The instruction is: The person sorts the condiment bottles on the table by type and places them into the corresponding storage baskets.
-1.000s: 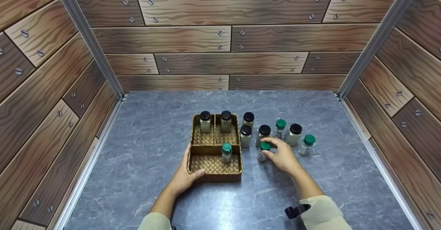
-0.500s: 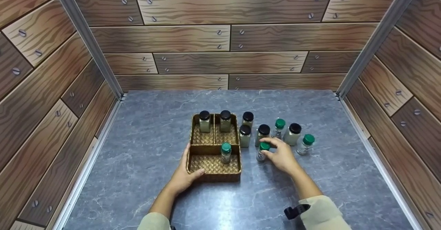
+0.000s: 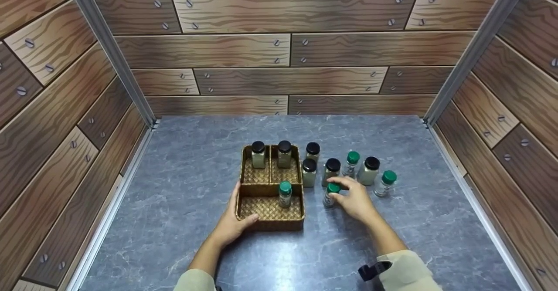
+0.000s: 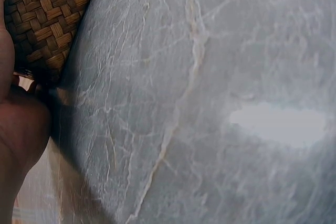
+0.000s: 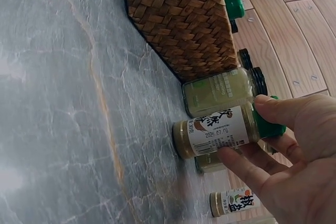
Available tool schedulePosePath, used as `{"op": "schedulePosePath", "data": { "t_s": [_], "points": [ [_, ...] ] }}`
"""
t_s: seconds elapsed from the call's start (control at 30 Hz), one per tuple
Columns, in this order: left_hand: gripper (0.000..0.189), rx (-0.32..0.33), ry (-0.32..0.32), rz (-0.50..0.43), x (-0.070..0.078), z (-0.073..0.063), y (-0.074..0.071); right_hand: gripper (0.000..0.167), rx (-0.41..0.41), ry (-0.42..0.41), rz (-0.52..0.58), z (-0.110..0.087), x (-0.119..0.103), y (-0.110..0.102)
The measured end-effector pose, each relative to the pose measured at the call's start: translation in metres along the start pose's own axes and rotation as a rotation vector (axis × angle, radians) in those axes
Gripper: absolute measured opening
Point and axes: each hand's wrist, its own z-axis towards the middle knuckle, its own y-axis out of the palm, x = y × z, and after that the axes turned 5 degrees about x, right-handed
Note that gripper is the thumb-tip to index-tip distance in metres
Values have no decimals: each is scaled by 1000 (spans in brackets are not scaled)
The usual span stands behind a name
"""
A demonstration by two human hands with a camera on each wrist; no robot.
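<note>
My left hand (image 3: 232, 223) holds the near left corner of a woven basket (image 3: 274, 225), thumb over the front rim and fingers along its left side. My right hand (image 3: 356, 199) pinches a green-capped spice jar (image 3: 328, 198), which stands upright to the right of the basket; its printed white label faces the right wrist view. The basket has three compartments. One black-capped jar (image 3: 258, 155) is in the back left one, another black-capped jar (image 3: 284, 155) in the back right one. A green-capped jar (image 3: 285, 195) stands in the wide front compartment.
Right of the basket stand several more jars: a black-capped jar (image 3: 309, 173) close by its wall, a black-capped jar (image 3: 332, 169) behind my right fingers, and a green-capped jar (image 3: 386, 184) farthest right. Wood-patterned walls (image 3: 244, 49) enclose the grey marbled table (image 3: 183, 160).
</note>
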Motion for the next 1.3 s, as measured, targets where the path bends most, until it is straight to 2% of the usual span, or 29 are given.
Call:
{"op": "schedulePosePath", "data": {
  "t_s": [0.43,0.67,0.87,1.3],
  "points": [
    [119,-4,-13,-18,-1,1,0,42,-44,0,43,-4,-18,-3],
    [120,-9,-10,-27,-2,2,0,43,-74,1,87,-5,-40,-11],
    [117,-7,-32,-28,0,0,0,42,-89,-3,147,-7,-62,-17],
    [115,-3,-19,-32,0,0,1,51,-137,-64,286,-13,-86,0]
  ]
}}
